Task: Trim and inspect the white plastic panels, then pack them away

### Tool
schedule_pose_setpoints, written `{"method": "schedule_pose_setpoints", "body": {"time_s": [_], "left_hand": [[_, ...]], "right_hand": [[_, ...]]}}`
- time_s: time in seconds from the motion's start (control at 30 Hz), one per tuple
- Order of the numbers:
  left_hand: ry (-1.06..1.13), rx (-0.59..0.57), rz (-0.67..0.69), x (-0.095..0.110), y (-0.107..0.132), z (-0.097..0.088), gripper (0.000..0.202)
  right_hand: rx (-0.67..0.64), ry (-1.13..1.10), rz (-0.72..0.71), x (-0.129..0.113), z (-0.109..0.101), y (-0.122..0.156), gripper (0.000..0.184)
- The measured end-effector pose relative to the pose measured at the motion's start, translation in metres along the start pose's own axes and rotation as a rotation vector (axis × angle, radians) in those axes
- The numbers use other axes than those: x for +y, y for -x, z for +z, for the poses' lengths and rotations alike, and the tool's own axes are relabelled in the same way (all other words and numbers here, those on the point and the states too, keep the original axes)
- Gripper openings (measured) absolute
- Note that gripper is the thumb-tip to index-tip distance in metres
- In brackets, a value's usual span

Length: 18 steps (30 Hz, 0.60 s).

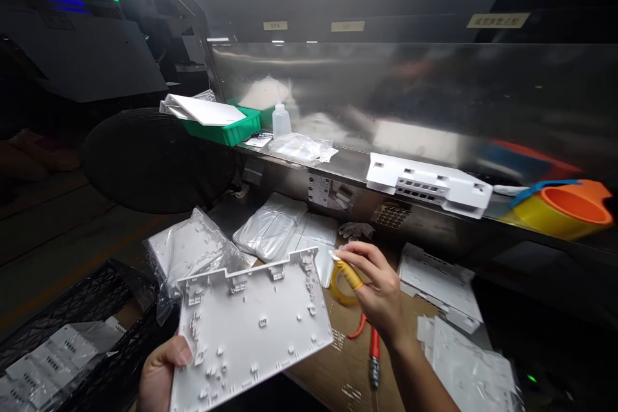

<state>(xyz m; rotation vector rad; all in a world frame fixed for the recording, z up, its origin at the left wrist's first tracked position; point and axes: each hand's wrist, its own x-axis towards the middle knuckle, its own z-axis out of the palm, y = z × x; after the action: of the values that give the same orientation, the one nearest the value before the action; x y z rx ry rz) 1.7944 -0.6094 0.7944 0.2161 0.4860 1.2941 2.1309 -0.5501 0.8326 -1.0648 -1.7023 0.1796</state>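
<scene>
My left hand (161, 370) grips the lower left edge of a white plastic housing panel (251, 322), its inner side with clips and posts facing up. Close to the panel's upper right corner is my right hand (376, 286), thumb and index finger pinched together. A yellow covering (348, 275) wraps the right thumb. At the fingertips shows a small white piece (335, 255), too small to name. Behind that hand lies a roll of yellow tape (340, 290). Below it are red-handled pliers (358, 327) and a red-handled screwdriver (374, 351) on the brown work surface (328, 370).
Bagged panels (186, 244) and stacked plastic bags (270, 225) lie behind. More housings (439, 283) sit at right. A steel shelf (347, 164) carries a green bin (232, 129), a bottle (280, 121), a white housing (427, 183) and tape rolls (555, 212). A black crate (91, 296) stands at left.
</scene>
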Motion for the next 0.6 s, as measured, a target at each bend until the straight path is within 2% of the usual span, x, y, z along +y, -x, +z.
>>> {"method": "schedule_pose_setpoints", "body": {"time_s": [0.13, 0.23, 0.43, 0.6], "left_hand": [[-0.07, 0.122, -0.05, -0.004, 0.004, -0.022, 0.093], [-0.062, 0.162, -0.081, -0.007, 0.006, -0.027, 0.094], [-0.055, 0.215, -0.048, -0.017, 0.008, -0.016, 0.096], [-0.032, 0.167, -0.113, -0.026, 0.005, -0.005, 0.098]], "right_hand": [[-0.013, 0.054, -0.014, 0.006, 0.017, -0.001, 0.023], [-0.004, 0.083, -0.012, 0.015, 0.02, 0.006, 0.023], [-0.03, 0.041, -0.008, 0.023, 0.022, 0.019, 0.023], [0.001, 0.101, 0.015, 0.026, 0.022, 0.026, 0.025]]}}
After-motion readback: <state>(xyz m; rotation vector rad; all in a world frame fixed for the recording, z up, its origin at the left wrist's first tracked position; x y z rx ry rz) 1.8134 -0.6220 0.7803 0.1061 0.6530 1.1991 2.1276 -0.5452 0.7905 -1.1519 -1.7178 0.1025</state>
